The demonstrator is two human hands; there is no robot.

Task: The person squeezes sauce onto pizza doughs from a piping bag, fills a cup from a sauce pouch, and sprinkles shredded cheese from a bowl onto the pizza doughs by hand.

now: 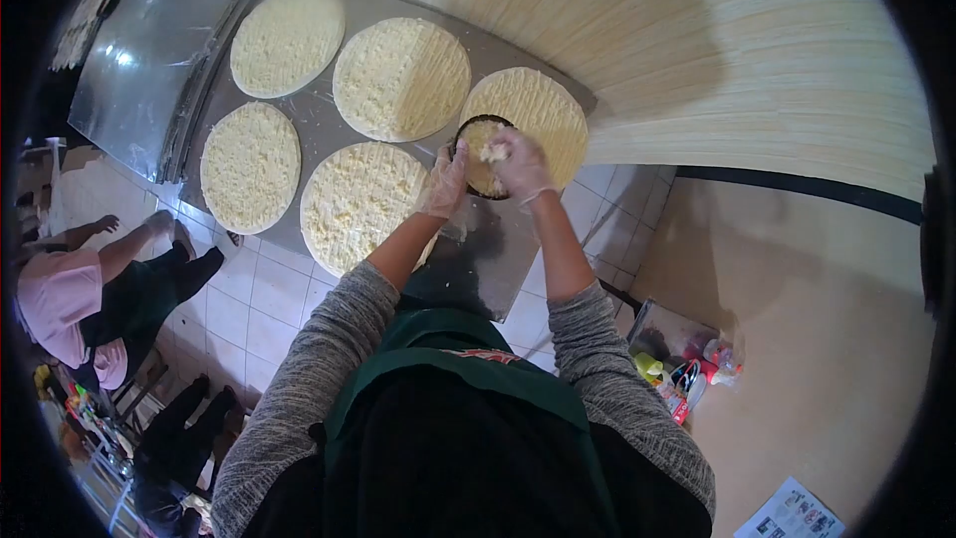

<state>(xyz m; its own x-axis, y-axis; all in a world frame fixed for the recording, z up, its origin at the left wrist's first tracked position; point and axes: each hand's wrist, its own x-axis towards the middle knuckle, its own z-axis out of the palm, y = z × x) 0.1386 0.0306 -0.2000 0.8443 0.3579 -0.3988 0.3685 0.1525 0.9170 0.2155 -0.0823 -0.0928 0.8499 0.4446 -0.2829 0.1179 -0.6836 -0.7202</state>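
My left hand [445, 182], in a clear plastic glove, grips the left rim of a dark-rimmed round bowl [481, 177]. Pale shredded stuff lies inside the bowl. Over its right side, my gloved right hand [525, 165] pinches a clump of the pale shreds [494, 151]. The bowl is above the lower left part of a round flat base [548, 120] at the table's right end. Another round base [363, 204], thickly strewn with pale bits, lies just left of my left hand. A further topped round [401, 80] is up and left of the bowl.
Two more topped rounds [287, 40] [250, 167] lie on the metal table [478, 264]. A person in a pink shirt [62, 304] is at the left, with another person's dark-clothed legs [184, 438] below. A box of colourful items [682, 354] stands at the right.
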